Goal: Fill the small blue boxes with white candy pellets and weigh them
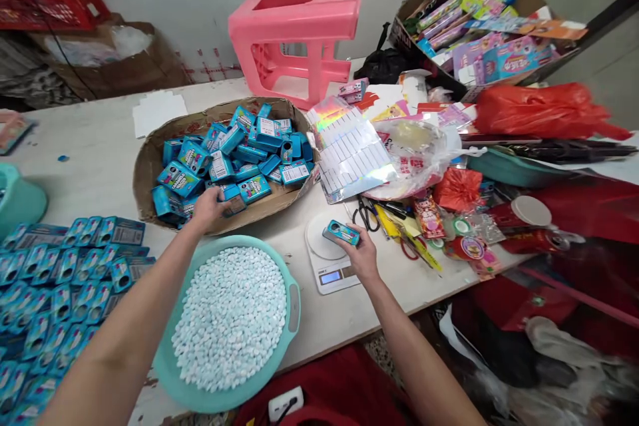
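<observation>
My left hand (208, 210) reaches into the near side of a cardboard tray (150, 180), its fingers closed at a small blue candy tin (229, 192) among many like it. My right hand (363, 254) grips another blue candy tin (341, 232), tilted with its oval opening showing, over the white kitchen scale (319, 249). Whether that tin touches the scale I cannot tell. Between my arms stands a turquoise basin (292, 306) of pale blue and white candies (229, 319). Rows of blue tins (64, 266), many with dark openings facing up, stand at the left.
Right of the scale lie black scissors (366, 214), a yellow cutter (424, 254) and wrappers. Behind are a sheet of silvery labels (349, 153), a pink stool (299, 20) on its side and a carton of colourful packets (489, 33). A power socket (285, 405) sits below the table edge.
</observation>
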Motion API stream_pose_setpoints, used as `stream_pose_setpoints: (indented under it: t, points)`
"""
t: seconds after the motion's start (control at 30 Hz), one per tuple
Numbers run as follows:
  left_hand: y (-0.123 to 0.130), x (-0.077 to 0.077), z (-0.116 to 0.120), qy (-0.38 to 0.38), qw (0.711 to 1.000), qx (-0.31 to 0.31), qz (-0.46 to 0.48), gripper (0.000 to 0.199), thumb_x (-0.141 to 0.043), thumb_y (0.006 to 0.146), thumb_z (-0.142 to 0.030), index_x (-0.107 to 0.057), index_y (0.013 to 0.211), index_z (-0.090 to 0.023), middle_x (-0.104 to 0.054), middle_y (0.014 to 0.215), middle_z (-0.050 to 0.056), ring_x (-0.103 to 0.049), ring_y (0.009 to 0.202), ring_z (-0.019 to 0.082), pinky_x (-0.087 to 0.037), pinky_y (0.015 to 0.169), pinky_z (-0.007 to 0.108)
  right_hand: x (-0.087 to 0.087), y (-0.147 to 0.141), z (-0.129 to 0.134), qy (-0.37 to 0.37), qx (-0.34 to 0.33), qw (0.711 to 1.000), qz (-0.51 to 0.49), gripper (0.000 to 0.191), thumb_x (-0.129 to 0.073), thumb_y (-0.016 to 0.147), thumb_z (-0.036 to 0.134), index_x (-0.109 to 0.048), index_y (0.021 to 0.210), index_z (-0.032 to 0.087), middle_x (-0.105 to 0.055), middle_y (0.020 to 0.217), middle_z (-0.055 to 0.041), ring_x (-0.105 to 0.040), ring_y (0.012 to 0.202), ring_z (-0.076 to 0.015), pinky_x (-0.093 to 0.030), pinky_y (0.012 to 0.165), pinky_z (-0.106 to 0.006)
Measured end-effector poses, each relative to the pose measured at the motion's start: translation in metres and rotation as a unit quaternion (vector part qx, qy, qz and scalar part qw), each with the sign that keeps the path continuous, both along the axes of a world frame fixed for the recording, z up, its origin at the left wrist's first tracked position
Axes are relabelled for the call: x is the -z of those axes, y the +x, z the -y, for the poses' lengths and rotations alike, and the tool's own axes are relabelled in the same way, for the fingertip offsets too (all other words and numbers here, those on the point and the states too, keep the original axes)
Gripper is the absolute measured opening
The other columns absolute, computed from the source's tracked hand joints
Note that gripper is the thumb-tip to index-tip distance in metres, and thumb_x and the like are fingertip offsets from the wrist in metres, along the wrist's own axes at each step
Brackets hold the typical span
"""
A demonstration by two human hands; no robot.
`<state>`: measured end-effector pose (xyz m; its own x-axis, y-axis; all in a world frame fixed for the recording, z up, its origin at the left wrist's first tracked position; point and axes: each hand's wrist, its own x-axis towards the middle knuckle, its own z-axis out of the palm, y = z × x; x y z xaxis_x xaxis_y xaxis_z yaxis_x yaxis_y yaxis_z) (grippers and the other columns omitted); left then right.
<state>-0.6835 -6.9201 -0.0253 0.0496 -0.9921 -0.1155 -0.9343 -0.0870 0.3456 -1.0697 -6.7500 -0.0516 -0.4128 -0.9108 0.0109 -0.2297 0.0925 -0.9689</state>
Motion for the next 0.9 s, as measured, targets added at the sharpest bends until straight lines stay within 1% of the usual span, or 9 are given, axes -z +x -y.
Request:
stream_pose_setpoints:
  t: [0.1,0.2,0.37,0.43,0.53,0.6,0.67,0.77,0.9]
  points:
    - [-0.009,-0.032,-0.046,-0.125,0.987,0.0,-0.102,0.023,-0.058,0.075,-0.034,-0.052,0.092,-0.02,-0.059,0.102,0.005,-0.056,0.093,0.021,-0.042,0.079,0.031,-0.025,0.011,-0.015,-0.047,0.041,0.99,-0.13,0.067,-0.075,0.066,0.04,-0.049,0.125,0.02,-0.043,0.133,-0.013,-0.038,0.126,-0.0298,-0.033,0.104,-0.051]
    - [-0.026,-0.068,-0.104,-0.204,0.949,0.002,-0.241,0.038,-0.063,0.073,-0.031,-0.05,0.108,-0.021,-0.058,0.112,0.006,-0.056,0.1,0.021,-0.044,0.084,0.031,-0.062,0.043,-0.035,-0.111,0.022,0.975,-0.192,0.061,-0.069,0.075,0.033,-0.044,0.13,0.022,-0.041,0.135,-0.0136,-0.036,0.129,-0.0289,-0.028,0.107,-0.053]
    - [-0.051,-0.103,-0.181,-0.102,0.884,-0.026,-0.456,0.052,-0.075,0.064,-0.026,-0.052,0.111,-0.024,-0.061,0.107,0.006,-0.059,0.101,0.021,-0.047,0.083,0.031,-0.101,0.118,-0.056,-0.11,-0.161,0.976,-0.1,0.056,-0.07,0.077,0.031,-0.046,0.128,0.027,-0.049,0.129,-0.0101,-0.042,0.125,-0.0274,-0.034,0.107,-0.05]
    - [-0.054,-0.099,-0.196,-0.003,0.823,-0.099,-0.56,0.05,-0.074,0.066,-0.029,-0.052,0.111,-0.024,-0.064,0.098,0.005,-0.063,0.085,0.018,-0.05,0.069,0.028,-0.104,0.139,-0.058,-0.068,-0.206,0.976,0.011,0.06,-0.069,0.078,0.037,-0.043,0.131,0.027,-0.048,0.132,-0.01,-0.046,0.123,-0.0268,-0.039,0.104,-0.048]
    - [-0.053,-0.08,-0.21,0.138,0.688,-0.231,-0.674,0.031,-0.067,0.073,-0.032,-0.058,0.099,-0.018,-0.065,0.085,0.005,-0.062,0.068,0.015,-0.05,0.056,0.026,-0.1,0.153,-0.061,-0.021,-0.208,0.962,0.175,0.049,-0.052,0.088,0.046,-0.04,0.132,0.026,-0.05,0.131,-0.0109,-0.056,0.112,-0.0243,-0.046,0.095,-0.045]
    - [-0.05,-0.067,-0.218,0.194,0.6,-0.29,-0.72,0.02,-0.065,0.075,-0.027,-0.06,0.09,-0.015,-0.066,0.082,0.006,-0.063,0.067,0.016,-0.052,0.058,0.028,-0.096,0.151,-0.065,-0.008,-0.19,0.96,0.206,0.043,-0.042,0.092,0.047,-0.043,0.129,0.026,-0.052,0.128,-0.011,-0.059,0.108,-0.0232,-0.047,0.094,-0.044]
    - [-0.047,-0.057,-0.229,0.223,0.542,-0.315,-0.746,0.014,-0.062,0.077,-0.022,-0.062,0.088,-0.014,-0.066,0.079,0.006,-0.062,0.065,0.015,-0.053,0.06,0.028,-0.094,0.146,-0.072,-0.014,-0.21,0.961,0.179,0.044,-0.049,0.09,0.046,-0.044,0.129,0.027,-0.052,0.13,-0.0103,-0.056,0.112,-0.0239,-0.046,0.095,-0.045]
    - [-0.043,-0.052,-0.244,0.253,0.509,-0.316,-0.76,0.013,-0.061,0.078,-0.018,-0.062,0.09,-0.013,-0.067,0.079,0.007,-0.062,0.065,0.015,-0.054,0.062,0.028,-0.093,0.144,-0.088,-0.044,-0.279,0.955,0.095,0.072,-0.076,0.068,0.041,-0.043,0.132,0.03,-0.045,0.137,-0.009,-0.045,0.125,-0.0283,-0.044,0.098,-0.046]
    - [-0.048,-0.056,-0.261,0.179,0.529,-0.284,-0.779,0.023,-0.065,0.077,-0.021,-0.06,0.099,-0.018,-0.066,0.091,0.004,-0.062,0.073,0.013,-0.053,0.065,0.027,-0.091,0.171,-0.122,-0.02,-0.213,0.967,0.14,0.096,-0.083,0.059,0.041,-0.031,0.139,0.03,-0.033,0.146,-0.0111,-0.04,0.129,-0.0298,-0.044,0.1,-0.047]
